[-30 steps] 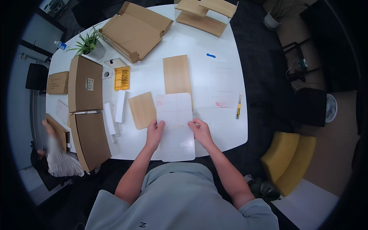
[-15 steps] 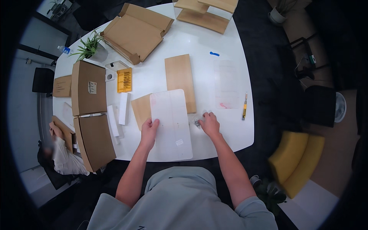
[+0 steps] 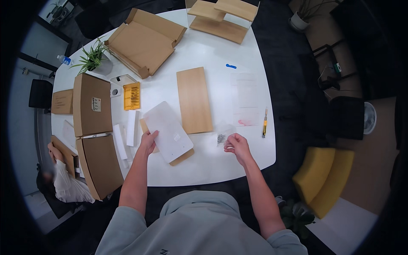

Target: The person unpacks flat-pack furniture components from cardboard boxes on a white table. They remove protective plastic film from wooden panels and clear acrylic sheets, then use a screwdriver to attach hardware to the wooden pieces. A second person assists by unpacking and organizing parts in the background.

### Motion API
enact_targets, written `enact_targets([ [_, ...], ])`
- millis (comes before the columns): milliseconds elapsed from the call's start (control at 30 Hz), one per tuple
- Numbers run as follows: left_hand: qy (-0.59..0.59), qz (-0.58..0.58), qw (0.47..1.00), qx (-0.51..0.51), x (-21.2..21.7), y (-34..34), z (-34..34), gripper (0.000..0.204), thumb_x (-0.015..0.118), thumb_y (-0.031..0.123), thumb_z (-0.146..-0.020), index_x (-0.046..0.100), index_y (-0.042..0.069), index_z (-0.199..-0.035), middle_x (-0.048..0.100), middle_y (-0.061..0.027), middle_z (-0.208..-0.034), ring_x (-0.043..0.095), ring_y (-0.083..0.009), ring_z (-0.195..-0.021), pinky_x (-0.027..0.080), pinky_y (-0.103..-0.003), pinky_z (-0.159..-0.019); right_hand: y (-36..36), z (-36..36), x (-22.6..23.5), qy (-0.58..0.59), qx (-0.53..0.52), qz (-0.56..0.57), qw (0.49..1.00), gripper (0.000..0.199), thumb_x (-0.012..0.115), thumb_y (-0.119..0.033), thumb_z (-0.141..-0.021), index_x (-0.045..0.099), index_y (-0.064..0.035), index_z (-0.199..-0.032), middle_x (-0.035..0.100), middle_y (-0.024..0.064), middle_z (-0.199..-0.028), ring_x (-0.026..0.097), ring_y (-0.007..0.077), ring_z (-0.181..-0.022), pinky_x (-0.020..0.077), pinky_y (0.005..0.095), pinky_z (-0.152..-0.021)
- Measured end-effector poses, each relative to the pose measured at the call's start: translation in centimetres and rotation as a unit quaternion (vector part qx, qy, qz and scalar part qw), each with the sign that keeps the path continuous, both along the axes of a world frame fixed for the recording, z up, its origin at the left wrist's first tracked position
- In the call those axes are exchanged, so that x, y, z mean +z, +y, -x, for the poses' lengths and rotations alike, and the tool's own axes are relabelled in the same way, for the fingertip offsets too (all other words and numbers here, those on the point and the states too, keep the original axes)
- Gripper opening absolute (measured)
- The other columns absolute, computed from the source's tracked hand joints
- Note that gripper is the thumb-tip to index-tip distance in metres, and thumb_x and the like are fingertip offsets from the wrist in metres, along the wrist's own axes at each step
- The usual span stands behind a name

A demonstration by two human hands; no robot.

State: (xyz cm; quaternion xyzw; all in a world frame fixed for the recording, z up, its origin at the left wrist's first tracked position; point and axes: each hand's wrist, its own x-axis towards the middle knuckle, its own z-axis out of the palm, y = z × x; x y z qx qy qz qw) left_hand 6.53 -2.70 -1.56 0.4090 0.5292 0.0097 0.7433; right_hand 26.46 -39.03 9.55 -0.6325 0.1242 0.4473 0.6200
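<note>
My left hand point(image 3: 147, 142) grips white sheet point(image 3: 169, 131) by its left edge, tilted, hiding most of small wood panel point(image 3: 183, 157) beneath. My right hand point(image 3: 238, 146) pinches clear bag point(image 3: 222, 137); contents too small to ID. Table point(image 3: 204, 170) front edge near, bare.

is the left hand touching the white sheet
Touching: in the head view the left hand grips the white sheet's lower-left edge, thumb lying over it.

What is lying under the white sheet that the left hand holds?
A light wooden panel shows beneath the white sheet, at its lower right and left edges. The rest is covered.
</note>
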Motion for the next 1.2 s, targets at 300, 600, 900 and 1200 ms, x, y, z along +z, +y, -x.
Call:
enact_targets([
  [300, 0.285, -0.287, 0.872, -0.275, 4.0, -2.1, -1.5, 0.05, 0.077, 0.028, -0.081, 0.053, 0.003, -0.118, 0.061, -0.0175, -0.114, 0.069, -0.0275, -0.093, 0.058, -0.038, -0.074, 0.7, -0.1, 5.3, -0.092, 0.021, -0.045, 0.995, 0.024, 0.05, -0.021, -0.1, 0.062, -0.0016, -0.091, 0.062, 0.0025, -0.088, 0.059, 0.0093, -0.078, 0.0561, 0.031, -0.072],
  [600, -0.006, -0.64, 0.71, -0.293, 12.9, -8.8, -6.9, 0.029, 0.064, 0.027, -0.09, 0.064, 0.0, -0.103, 0.06, -0.0167, -0.102, 0.062, -0.0324, -0.089, 0.05, -0.042, -0.082, -0.2, 0.1, 9.1, -0.09, 0.049, -0.161, 0.982, 0.016, 0.055, -0.01, -0.097, 0.065, 0.0017, -0.093, 0.065, 0.0015, -0.086, 0.059, 0.0085, -0.08, 0.0484, 0.0235, -0.076],
  [900, -0.212, -0.357, 0.747, -0.52, 20.7, -19.8, -12.3, 0.016, 0.057, 0.017, -0.095, 0.062, 0.002, -0.096, 0.065, -0.0108, -0.092, 0.063, -0.0264, -0.083, 0.05, -0.037, -0.073, -1.2, -0.1, 12.3, -0.36, 0.215, 0.06, 0.906, 0.012, 0.059, -0.012, -0.093, 0.065, -0.0019, -0.091, 0.067, 0.0072, -0.085, 0.064, 0.0168, -0.075, 0.0507, 0.0305, -0.068],
  [1200, -0.203, -0.393, 0.626, -0.642, 17.2, -22.6, -11.9, 0.017, 0.053, 0.018, -0.095, 0.061, 0.003, -0.091, 0.064, -0.0148, -0.089, 0.062, -0.0337, -0.084, 0.049, -0.042, -0.072, -4.3, -1.2, 9.4, -0.447, 0.43, 0.078, 0.78, 0.016, 0.054, -0.014, -0.087, 0.063, -0.0017, -0.081, 0.065, 0.0132, -0.074, 0.062, 0.0309, -0.067, 0.0507, 0.0396, -0.063],
])
